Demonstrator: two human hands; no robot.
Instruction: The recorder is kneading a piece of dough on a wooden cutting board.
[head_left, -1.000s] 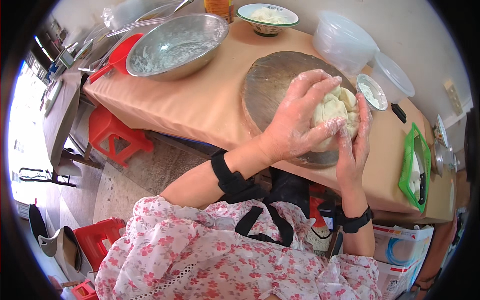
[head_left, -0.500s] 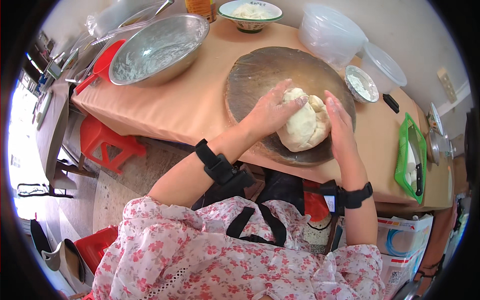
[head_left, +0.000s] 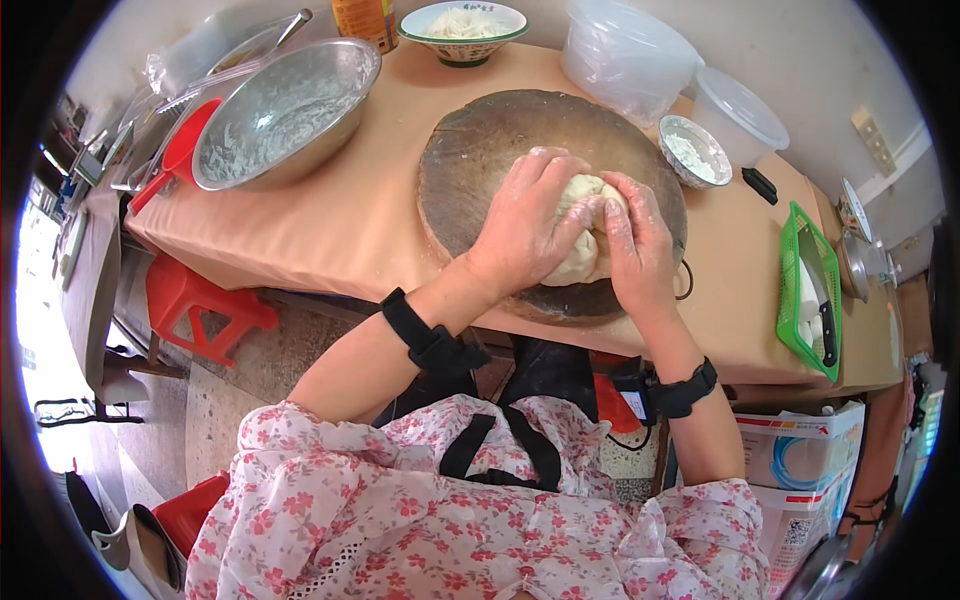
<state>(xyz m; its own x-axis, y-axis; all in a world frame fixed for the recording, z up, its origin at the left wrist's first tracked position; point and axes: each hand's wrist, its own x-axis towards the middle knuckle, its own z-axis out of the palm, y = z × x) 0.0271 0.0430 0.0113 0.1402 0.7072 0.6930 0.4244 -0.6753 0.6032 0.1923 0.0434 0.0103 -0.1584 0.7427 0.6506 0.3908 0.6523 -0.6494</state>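
A pale lump of dough (head_left: 574, 266) rests on the round wooden chopping board (head_left: 470, 140), toward its near right side. My left hand (head_left: 532, 218) wraps over the dough's left and far side, with flour on the fingers. From the right, my right hand (head_left: 640, 240) closes round it, its fingers bent over the top. Both thumbs press in near the middle of the lump. Much of the dough is hidden under my hands.
A large floury metal basin (head_left: 290, 115) and a red ladle (head_left: 180, 150) lie left. Behind the board stand a bowl of white shreds (head_left: 465, 24) and clear plastic tubs (head_left: 625, 60). To the right are a bowl of flour (head_left: 694, 152) and a green basket (head_left: 792, 330) with a knife.
Half a second ago my hands lay flatter along the dough's two sides. Now they have come together, fingers curled over the lump and thumbs pressing in. The whole view has shifted slightly.
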